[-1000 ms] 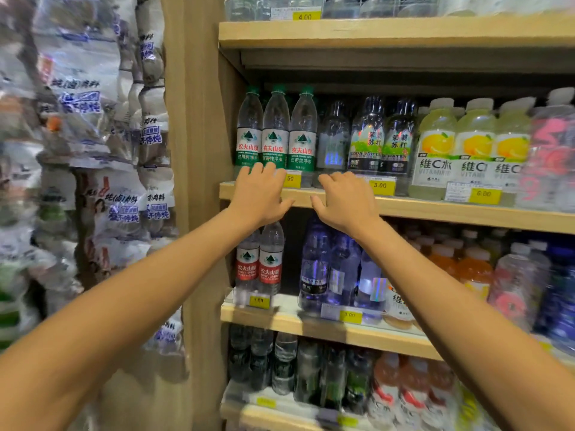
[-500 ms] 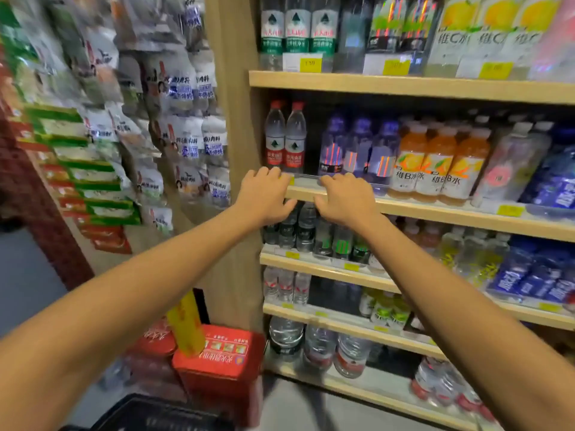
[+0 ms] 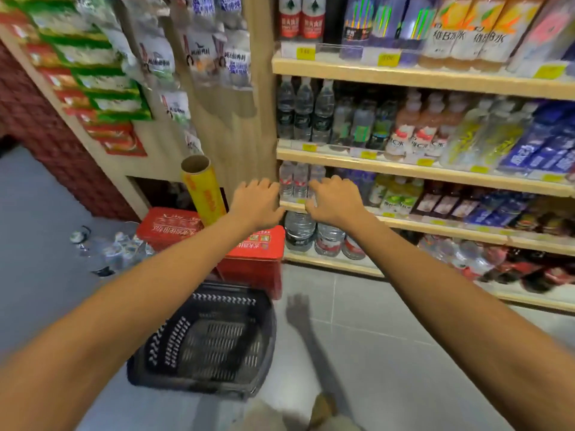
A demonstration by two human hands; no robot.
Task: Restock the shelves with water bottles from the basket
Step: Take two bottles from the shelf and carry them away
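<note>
left hand [image 3: 255,203] and right hand [image 3: 333,201], fingers loose and empty, before upright water bottles [image 3: 294,181]

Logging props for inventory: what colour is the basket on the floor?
Black, with slotted walls; the basket shows best in the head view.

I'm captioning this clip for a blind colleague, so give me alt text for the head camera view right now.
The left hand and right hand are held out empty before a low shelf of small water bottles in a shop's drinks aisle. A black basket sits on the floor below, no bottles showing inside, beside red boxes.
</note>
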